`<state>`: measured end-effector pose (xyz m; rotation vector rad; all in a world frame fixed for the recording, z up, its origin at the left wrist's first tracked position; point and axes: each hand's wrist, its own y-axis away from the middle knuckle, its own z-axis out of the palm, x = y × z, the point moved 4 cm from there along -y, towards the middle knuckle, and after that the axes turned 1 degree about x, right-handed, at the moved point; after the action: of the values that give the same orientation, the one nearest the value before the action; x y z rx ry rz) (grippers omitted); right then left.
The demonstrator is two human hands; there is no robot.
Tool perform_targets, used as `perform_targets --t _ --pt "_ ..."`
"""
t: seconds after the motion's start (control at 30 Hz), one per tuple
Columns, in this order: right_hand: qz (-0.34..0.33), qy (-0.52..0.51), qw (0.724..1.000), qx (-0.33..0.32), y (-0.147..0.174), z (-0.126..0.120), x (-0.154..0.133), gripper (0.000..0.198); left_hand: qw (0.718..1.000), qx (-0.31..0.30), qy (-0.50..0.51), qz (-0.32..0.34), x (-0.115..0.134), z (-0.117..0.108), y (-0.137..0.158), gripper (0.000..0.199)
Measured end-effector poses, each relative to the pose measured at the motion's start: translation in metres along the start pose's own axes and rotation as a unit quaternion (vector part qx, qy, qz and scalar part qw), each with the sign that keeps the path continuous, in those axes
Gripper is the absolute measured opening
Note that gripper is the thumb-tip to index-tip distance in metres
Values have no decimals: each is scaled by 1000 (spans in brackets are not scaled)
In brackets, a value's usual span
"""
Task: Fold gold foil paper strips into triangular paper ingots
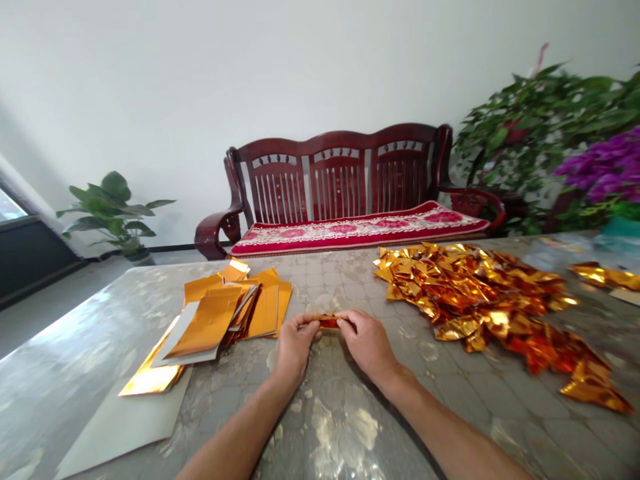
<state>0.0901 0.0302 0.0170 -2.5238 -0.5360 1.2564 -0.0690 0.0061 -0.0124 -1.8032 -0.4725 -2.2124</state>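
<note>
Between my two hands is a small folded piece of gold foil paper (329,321), held level just above the table. My left hand (296,340) pinches its left end between thumb and fingers. The right end is gripped the same way by my right hand (367,343). Left of my hands lies a loose stack of flat gold foil sheets (207,323), some showing grey-white backs. A large heap of folded gold foil pieces (465,293) spreads over the table to the right. My fingers cover both ends of the held piece.
The table (320,427) has a glossy patterned cover. A grey card sheet (130,420) lies under the foil stack. Clear plastic (560,250) sits at the far right. Behind the table stand a wooden bench (337,173) with a red mat and a potted plant (115,213).
</note>
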Motion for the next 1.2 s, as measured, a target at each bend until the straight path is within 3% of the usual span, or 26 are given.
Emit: perform_targets --t 0.2,0.5,0.77,1.2 --pt "-16 -15 1000 15 0 1 -1 22 999 -7 37 -32 -1 4 1 20" --pt "10 -24 999 19 0 2 -1 22 998 -27 -40 31 -1 4 -3 19" --pt "54 -57 997 25 -1 0 -1 23 994 -14 -102 41 1 4 -1 22" --pt "60 -70 995 34 -1 3 -1 28 982 18 -158 99 13 8 11 25"
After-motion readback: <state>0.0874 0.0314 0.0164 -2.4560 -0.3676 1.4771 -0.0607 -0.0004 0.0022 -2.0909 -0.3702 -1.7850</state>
